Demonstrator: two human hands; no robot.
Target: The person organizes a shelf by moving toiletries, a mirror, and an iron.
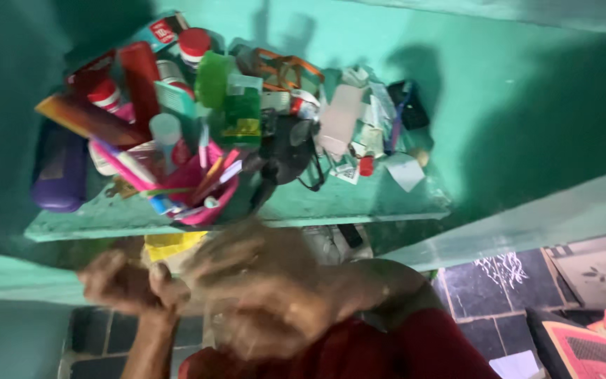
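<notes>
Fingers [247, 260] on the right hand [261, 295] are a blur, curled in loosely, and honestly I can't tell if they're closed on anything. The left hand [124, 284] sits just left of it, fingers bunched up like a fist, but same deal, too smeared to say if it's gripping something. Right between and just above the two hands there's a yellow packet [170, 245], crinkly plastic by the look of it, bright yellow with a paler patch lower down, poking out from under the edge of the green shelf [331, 207]; its lower part is hidden behind the hands, and whether either hand touches it I can't say. Up above the fingers, on the shelf, it's pure clutter: a pink cup [201, 196] stuffed with toothbrushes and tubes, straight above the hands, a purple case [59, 172] off to the upper left, a green bottle [236, 105] higher up, a red-capped bottle [193, 45] near the top, and a pile of paper scraps and small packets [359, 133] to the upper right. A red sleeve [401, 351] runs below the right hand, with dark floor tiles [485, 288] off to the right.
</notes>
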